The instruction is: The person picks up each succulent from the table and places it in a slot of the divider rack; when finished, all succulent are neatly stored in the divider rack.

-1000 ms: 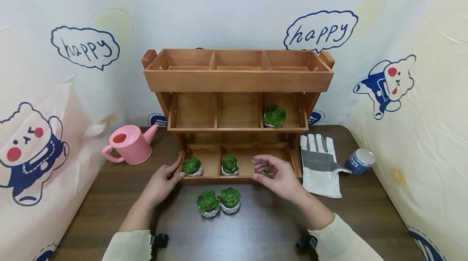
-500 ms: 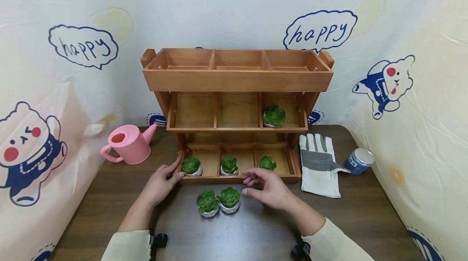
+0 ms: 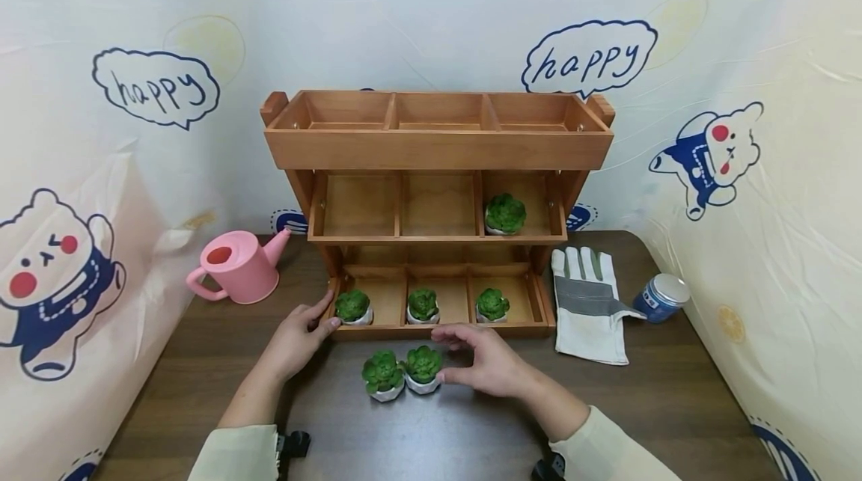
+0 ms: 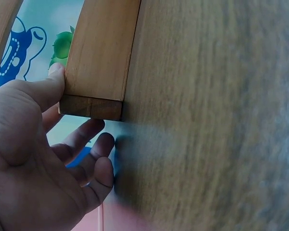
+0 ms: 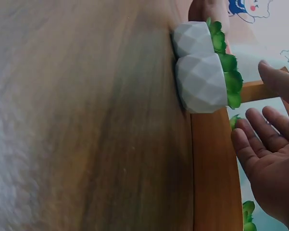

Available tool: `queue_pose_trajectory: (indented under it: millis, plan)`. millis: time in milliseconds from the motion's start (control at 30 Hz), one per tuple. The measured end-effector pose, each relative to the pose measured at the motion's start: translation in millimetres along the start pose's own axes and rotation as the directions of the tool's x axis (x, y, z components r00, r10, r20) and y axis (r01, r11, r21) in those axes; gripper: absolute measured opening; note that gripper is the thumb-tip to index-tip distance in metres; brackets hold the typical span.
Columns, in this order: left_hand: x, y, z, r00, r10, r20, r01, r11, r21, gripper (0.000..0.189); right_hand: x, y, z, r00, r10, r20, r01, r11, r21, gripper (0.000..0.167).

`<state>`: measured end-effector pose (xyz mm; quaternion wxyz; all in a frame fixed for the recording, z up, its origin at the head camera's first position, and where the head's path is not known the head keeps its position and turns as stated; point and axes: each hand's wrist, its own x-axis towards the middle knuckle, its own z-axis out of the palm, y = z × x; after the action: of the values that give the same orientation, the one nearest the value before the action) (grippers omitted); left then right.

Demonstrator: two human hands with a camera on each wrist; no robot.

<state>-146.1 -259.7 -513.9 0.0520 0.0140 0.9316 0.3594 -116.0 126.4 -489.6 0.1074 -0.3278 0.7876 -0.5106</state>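
My left hand (image 3: pixel 301 339) holds the front left corner of a wooden three-tier planter shelf (image 3: pixel 438 149). In the left wrist view its thumb (image 4: pixel 53 86) lies at the rim, with curled fingers by the corner's end. Two small artificial succulents in white faceted pots, a left one (image 3: pixel 382 375) and a right one (image 3: pixel 424 369), stand side by side on the table before the shelf. My right hand (image 3: pixel 488 361) hovers beside the right succulent, thumb and fingers spread apart and nothing between them. The right wrist view has both pots (image 5: pixel 202 83) close to that hand.
The bottom tier holds a left succulent (image 3: pixel 353 307), a middle one (image 3: pixel 423 304) and a right one (image 3: pixel 492 304). Another succulent (image 3: pixel 505 213) sits in the middle tier's right compartment. A pink watering can (image 3: pixel 242 271) stands left; work gloves (image 3: pixel 592 309) and a blue jar (image 3: pixel 663 298) lie right.
My right hand has moved left and toward me, from the bottom tier's right compartment to the succulents on the table, uncovering the right compartment's plant. The left hand stays at the corner.
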Motion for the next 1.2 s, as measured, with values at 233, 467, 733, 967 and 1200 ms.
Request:
queue_pose_trajectory:
  millis: [233, 467, 733, 967, 1200]
  plan:
    - [0.7, -0.3, 0.6, 1.0, 0.0, 0.005, 0.0, 1.0, 0.0, 0.069, 1.3, 1.8, 5.5, 0.995, 0.072, 0.072, -0.066, 0.994, -0.088, 0.073]
    - [-0.4, 1.8, -0.8, 1.0, -0.018, 0.021, 0.018, 1.0, -0.004, 0.07, 5.3, 2.3, 7.8, 0.985, 0.114, 0.128, -0.091, 0.981, -0.174, 0.082]
    - [-1.2, 2.0, -1.1, 0.999, -0.028, 0.023, 0.028, 1.0, -0.005, 0.07, 10.6, 6.1, 11.7, 0.974, 0.155, 0.164, -0.123, 0.974, -0.191, 0.084]
    - [-0.9, 1.5, -0.1, 0.999, -0.033, 0.028, 0.034, 0.999, -0.009, 0.071, 13.4, 9.2, 15.0, 0.972, 0.159, 0.173, -0.11, 0.959, -0.263, 0.081]
    - [-0.4, 2.2, 0.0, 0.998, -0.051, 0.028, 0.051, 0.999, -0.012, 0.071, 15.7, 10.8, 17.6, 0.975, 0.153, 0.161, -0.101, 0.951, -0.291, 0.074]
